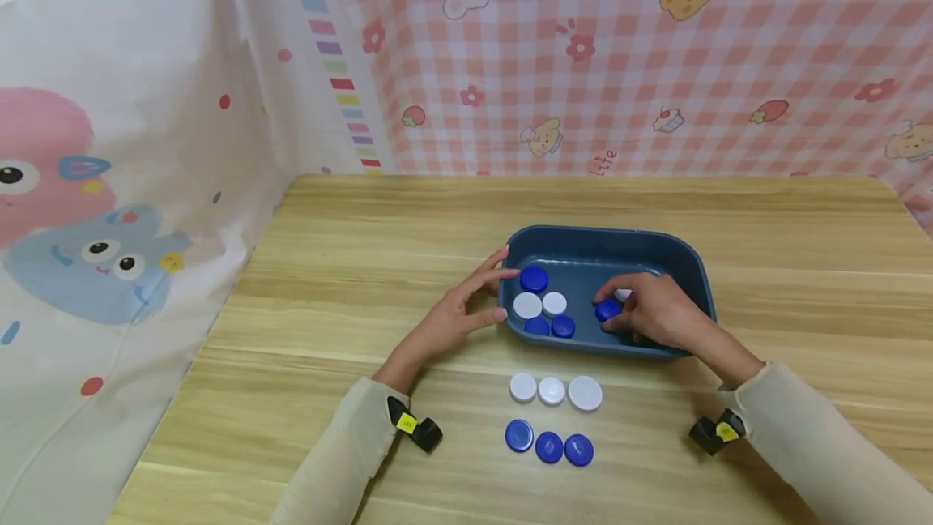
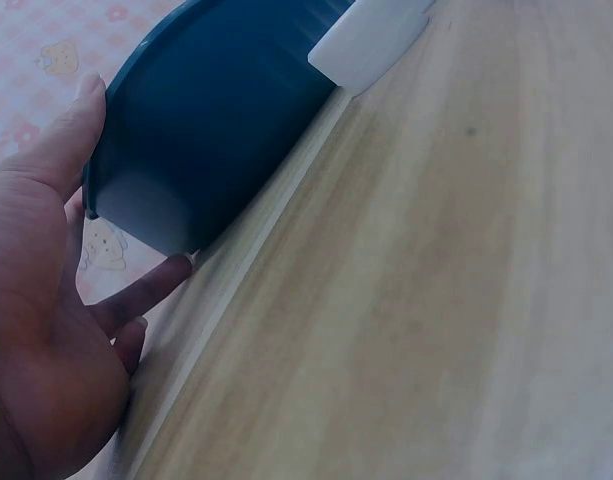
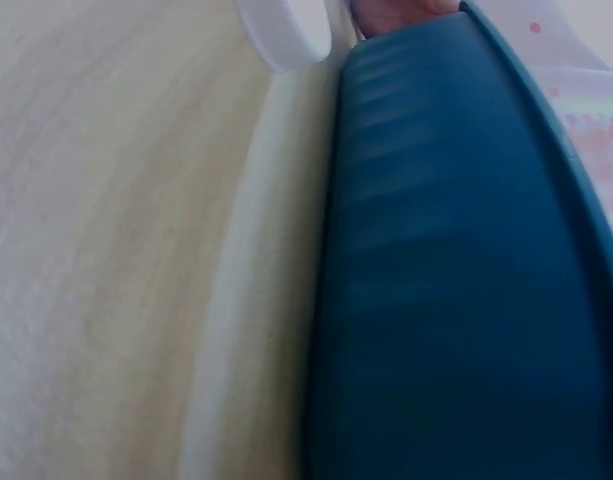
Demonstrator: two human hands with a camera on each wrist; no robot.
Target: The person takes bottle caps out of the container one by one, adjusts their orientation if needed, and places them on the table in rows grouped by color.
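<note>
A dark blue plastic tray [image 1: 605, 237] sits on the table. My right hand [image 1: 659, 310] reaches into its right part and pinches a blue bottle cap [image 1: 608, 310] between thumb and fingers. Just behind that cap, a white cap [image 1: 623, 295] is partly hidden by the hand. With fingers spread and fairly straight, my left hand [image 1: 459, 310] touches the tray's left end; in the left wrist view its fingers [image 2: 151, 290] lie against the tray's outside. Blue caps [image 1: 534, 279] and white caps [image 1: 527, 305] are gathered in the tray's left part. The right wrist view shows mainly the tray's outer wall [image 3: 456, 250].
In front of the tray, three white caps [image 1: 551, 390] form a row. Three blue caps [image 1: 549, 447] make another row nearer me. The wooden table [image 1: 350, 266] meets a checkered cloth [image 1: 510, 87] behind and a printed white cloth [image 1: 160, 63] at left.
</note>
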